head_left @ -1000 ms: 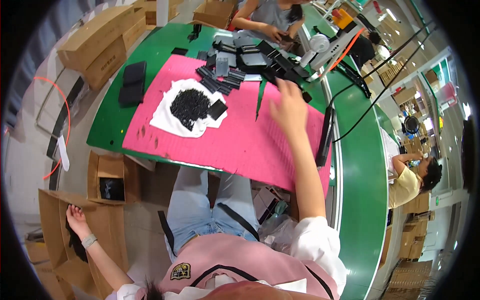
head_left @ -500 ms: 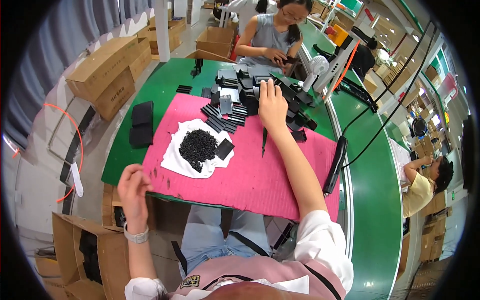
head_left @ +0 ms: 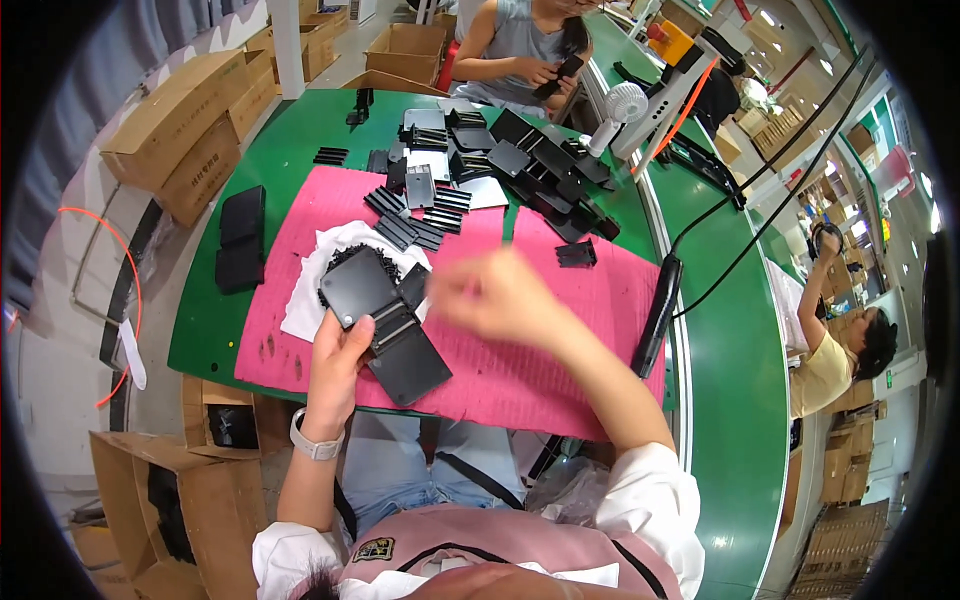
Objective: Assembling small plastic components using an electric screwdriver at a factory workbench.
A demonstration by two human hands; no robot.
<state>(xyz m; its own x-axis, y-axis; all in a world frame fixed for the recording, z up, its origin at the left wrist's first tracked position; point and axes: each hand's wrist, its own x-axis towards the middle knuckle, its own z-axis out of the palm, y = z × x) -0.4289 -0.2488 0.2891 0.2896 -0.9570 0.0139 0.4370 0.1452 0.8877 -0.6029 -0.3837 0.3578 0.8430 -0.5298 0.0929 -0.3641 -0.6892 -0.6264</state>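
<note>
My left hand [head_left: 338, 365] grips a black folding plastic part [head_left: 412, 366], two flat panels joined by a slotted middle strip. The thumb lies on top, and the part hangs over the white cloth and pink mat. To its right, my right hand [head_left: 500, 298] is smeared by motion, so its fingers and anything in them cannot be made out. Beneath the held part, a white cloth [head_left: 305, 318] carries a heap of small black pieces [head_left: 402, 258], now partly covered. A small black plate [head_left: 414, 287] lies at the cloth's right edge.
A pile of black plastic parts [head_left: 545, 160] and several slim black strips [head_left: 395, 230] lie at the back of the pink mat [head_left: 520, 375]. A black corded tool [head_left: 657, 325] rests at right. Black cases [head_left: 240, 240] sit left. A co-worker [head_left: 520, 60] handles a black part opposite.
My left hand has moved right over the mat and now holds the folding part. My right hand has come back from the pile toward me. The head view has shifted slightly.
</note>
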